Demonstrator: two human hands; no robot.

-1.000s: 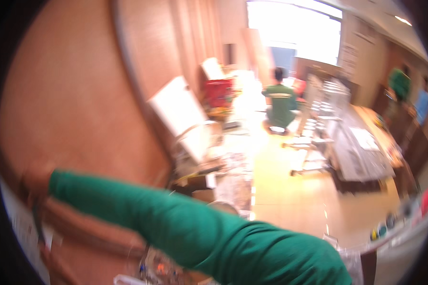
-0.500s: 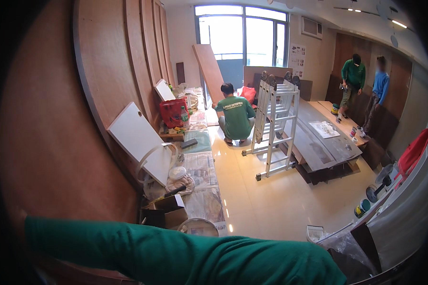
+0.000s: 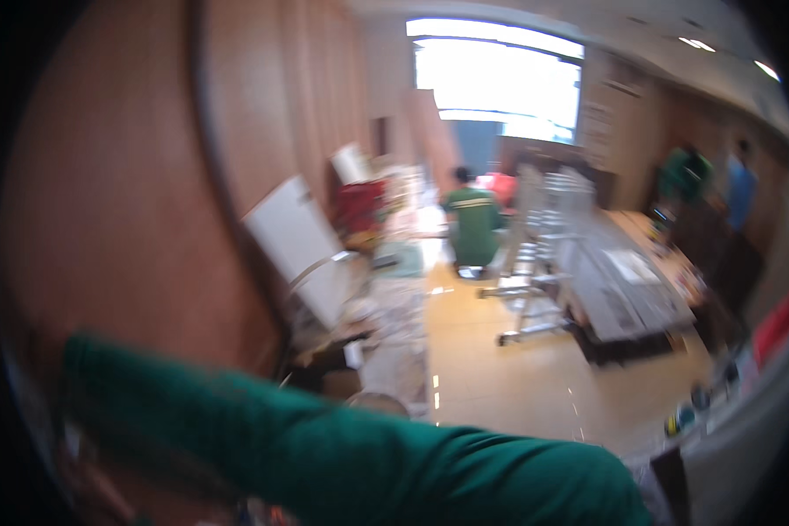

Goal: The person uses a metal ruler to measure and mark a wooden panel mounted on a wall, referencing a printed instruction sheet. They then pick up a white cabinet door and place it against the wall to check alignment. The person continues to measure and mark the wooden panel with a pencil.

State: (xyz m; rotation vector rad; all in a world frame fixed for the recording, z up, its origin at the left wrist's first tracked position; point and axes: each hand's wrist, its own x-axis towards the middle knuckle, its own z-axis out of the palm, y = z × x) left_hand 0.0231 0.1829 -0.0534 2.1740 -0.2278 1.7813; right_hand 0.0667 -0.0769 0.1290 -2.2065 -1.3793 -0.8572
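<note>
A long green sleeve (image 3: 324, 438) crosses the lower part of the view; it appears to be my right arm, stretched out to the left. Past its cuff, my right hand (image 3: 46, 337) is a dark smear at the rim, beside the brown wood-panelled wall (image 3: 123, 219). Its fingers cannot be made out. Under the sleeve, at the lower left, a blurred skin-toned shape looks like my left hand (image 3: 101, 491), near a brown surface. Whether either hand holds anything is hidden by blur.
A white board (image 3: 298, 250) leans by the wall, near a red bag (image 3: 360, 206) and an open box (image 3: 329, 373). A person in green (image 3: 475, 223) squats beside a folded aluminium ladder (image 3: 539, 254). Grey panels (image 3: 618, 289) lie stacked at right. Two people (image 3: 685, 174) stand behind them.
The view has swung and blurred, so the room sits further right and lower. My sleeve now slants up more toward the left, and the skin-toned shape shows beneath it.
</note>
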